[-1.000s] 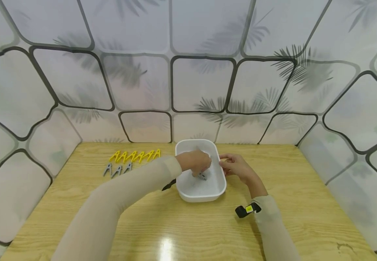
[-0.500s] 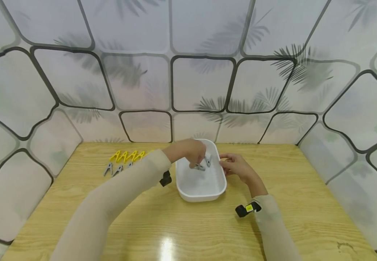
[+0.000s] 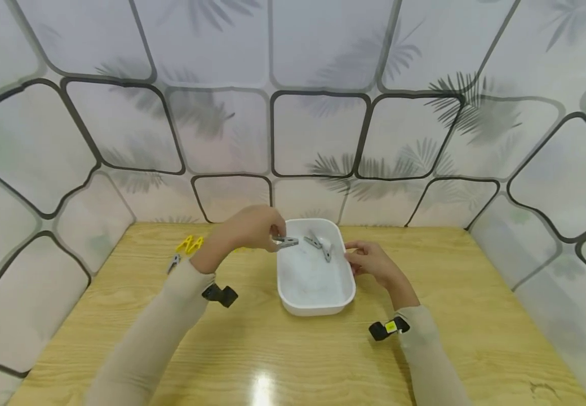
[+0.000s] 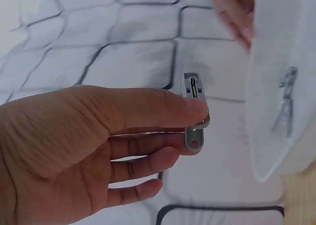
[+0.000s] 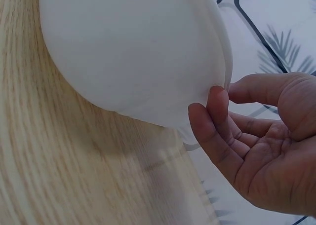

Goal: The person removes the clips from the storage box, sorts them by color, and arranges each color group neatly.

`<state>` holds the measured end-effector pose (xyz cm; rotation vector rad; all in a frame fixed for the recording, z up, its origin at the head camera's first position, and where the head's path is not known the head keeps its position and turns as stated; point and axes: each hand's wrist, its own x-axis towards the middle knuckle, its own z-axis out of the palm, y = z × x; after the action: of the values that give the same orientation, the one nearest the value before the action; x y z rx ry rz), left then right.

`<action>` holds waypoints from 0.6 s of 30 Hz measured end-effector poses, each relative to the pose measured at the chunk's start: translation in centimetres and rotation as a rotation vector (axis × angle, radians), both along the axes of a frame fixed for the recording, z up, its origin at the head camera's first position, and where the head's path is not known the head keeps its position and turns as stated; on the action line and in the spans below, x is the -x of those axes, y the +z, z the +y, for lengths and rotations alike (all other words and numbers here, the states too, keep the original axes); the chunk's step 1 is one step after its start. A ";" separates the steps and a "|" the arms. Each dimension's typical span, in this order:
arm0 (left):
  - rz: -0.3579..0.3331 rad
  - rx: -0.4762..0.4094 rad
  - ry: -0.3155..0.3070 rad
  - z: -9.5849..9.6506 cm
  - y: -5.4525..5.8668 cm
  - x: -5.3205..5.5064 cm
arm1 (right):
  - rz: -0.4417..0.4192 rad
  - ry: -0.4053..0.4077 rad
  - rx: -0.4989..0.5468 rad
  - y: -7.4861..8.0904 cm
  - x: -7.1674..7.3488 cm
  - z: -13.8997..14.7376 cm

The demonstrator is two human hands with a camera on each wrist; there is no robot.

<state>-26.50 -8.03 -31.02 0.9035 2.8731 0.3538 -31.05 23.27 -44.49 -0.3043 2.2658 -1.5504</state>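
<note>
My left hand (image 3: 258,226) pinches a grey clothespin (image 3: 287,242) between thumb and fingers, at the left rim of a white plastic basin (image 3: 313,309). The left wrist view shows this grey clothespin (image 4: 194,111) end on, upright under the thumb, with the other fingers loosely bent. Inside the basin lie grey clothespins (image 3: 327,252) near its far right part. My right hand (image 3: 374,262) holds the basin's right rim; in the right wrist view, thumb and fingertips (image 5: 217,104) sit at the rim and outer wall.
Yellow clothespins (image 3: 185,243) lie at the left back of the wooden table (image 3: 293,361), with a grey clothespin (image 3: 173,263) in front; my left arm hides more of them. A patterned wall covering (image 3: 318,135) rises behind the table and at both sides.
My left hand has lifted a grey clothespin from inside the basin and moved left to its rim. Grey clothespins in the basin are uncovered. The right hand stays on the rim.
</note>
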 end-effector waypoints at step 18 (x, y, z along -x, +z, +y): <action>0.175 -0.372 0.354 -8.2 -3.1 -4.8 | 0.002 0.014 0.008 -0.3 0.1 0.2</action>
<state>-21.66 -16.21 -34.09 0.4761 3.1890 0.9096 -31.16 23.51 -44.80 -0.3234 2.2548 -1.5539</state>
